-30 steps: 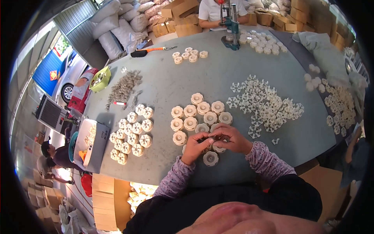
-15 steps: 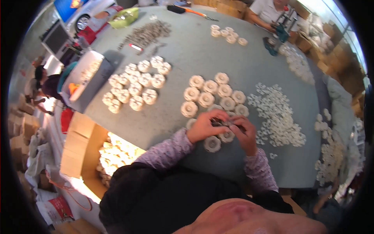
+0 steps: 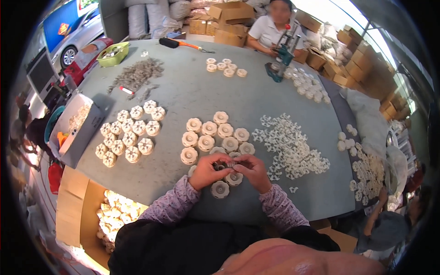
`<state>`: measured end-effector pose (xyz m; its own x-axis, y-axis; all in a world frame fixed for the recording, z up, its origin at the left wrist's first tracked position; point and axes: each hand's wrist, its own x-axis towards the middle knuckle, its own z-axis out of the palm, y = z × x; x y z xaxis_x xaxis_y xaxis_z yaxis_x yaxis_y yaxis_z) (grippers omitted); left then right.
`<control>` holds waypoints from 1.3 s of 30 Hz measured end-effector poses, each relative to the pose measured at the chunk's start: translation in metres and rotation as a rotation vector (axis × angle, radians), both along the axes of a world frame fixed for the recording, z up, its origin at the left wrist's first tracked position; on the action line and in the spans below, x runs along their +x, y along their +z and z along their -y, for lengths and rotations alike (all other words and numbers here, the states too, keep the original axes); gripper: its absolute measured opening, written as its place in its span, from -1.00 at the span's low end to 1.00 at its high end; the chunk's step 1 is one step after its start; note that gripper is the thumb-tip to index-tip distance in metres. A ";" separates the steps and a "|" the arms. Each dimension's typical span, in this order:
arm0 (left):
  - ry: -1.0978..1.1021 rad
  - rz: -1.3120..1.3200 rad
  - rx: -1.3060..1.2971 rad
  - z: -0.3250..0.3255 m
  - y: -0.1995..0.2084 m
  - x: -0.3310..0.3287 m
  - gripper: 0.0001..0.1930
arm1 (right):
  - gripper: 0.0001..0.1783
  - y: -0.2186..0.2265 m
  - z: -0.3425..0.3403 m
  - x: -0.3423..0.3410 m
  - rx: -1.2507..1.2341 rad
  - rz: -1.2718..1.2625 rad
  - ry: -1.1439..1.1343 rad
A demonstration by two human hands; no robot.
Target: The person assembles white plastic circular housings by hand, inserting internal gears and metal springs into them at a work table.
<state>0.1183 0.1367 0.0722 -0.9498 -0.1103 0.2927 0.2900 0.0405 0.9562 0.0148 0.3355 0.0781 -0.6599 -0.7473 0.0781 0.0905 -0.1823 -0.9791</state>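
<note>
Over the near end of a group of round cream plastic discs with scalloped rims (image 3: pixel 220 189), my two hands meet at the fingertips. My left hand (image 3: pixel 206 172) is curled, with small grey metal pieces showing between thumb and fingers. My right hand (image 3: pixel 253 173) pinches at a small greyish piece by the left fingertips; its exact shape is too small to make out. Some discs lie partly hidden under both hands. To the right spreads a heap of small white plastic pieces (image 3: pixel 293 151). Another group of cream discs, with slotted faces (image 3: pixel 129 138), stands to the left.
On the grey table (image 3: pixel 183 96) lie a pile of small metal pieces (image 3: pixel 137 75), a red-and-white marker (image 3: pixel 127 90), a green basket (image 3: pixel 112 55) and a black-and-orange brush (image 3: pixel 169 43). Across it, a person sits behind a green hand press (image 3: pixel 283 59). An open carton of cream parts (image 3: pixel 87 215) stands at near left.
The whole view has tilted up and swung, so the table sits lower and more of the far side shows. Both hands stay together over the same discs, fingertips still meeting.
</note>
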 end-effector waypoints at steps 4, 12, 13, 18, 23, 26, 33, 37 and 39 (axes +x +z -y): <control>-0.032 0.056 0.124 0.002 0.008 -0.007 -0.75 | -0.74 -0.002 -0.002 -0.004 -0.036 -0.029 -0.009; 0.014 0.162 0.131 0.012 0.007 -0.003 -0.76 | -0.79 0.000 0.005 -0.005 -0.191 -0.058 0.057; 0.030 0.166 0.108 0.011 0.006 0.002 -0.76 | -0.79 -0.001 0.002 0.000 -0.216 -0.053 0.070; 0.005 0.151 0.157 -0.003 0.000 -0.010 -0.70 | -0.82 -0.005 -0.004 -0.009 -0.189 -0.193 -0.023; 0.067 -0.097 -0.193 -0.004 0.019 -0.005 -0.73 | -0.82 -0.004 0.001 -0.001 -0.139 -0.041 0.008; 0.093 -0.124 -0.345 -0.002 0.021 -0.003 -0.76 | -0.82 0.000 0.000 -0.003 -0.131 -0.008 0.035; 0.075 -0.048 -0.254 0.013 0.001 -0.008 -0.87 | -0.82 -0.004 0.001 -0.008 -0.177 -0.140 0.072; 0.110 0.212 0.240 0.019 0.008 -0.006 -0.70 | -0.80 0.006 0.002 -0.008 -0.225 -0.341 0.176; 0.065 0.208 0.364 0.028 0.003 -0.008 -0.67 | -0.78 0.012 -0.002 -0.005 -0.118 -0.190 0.092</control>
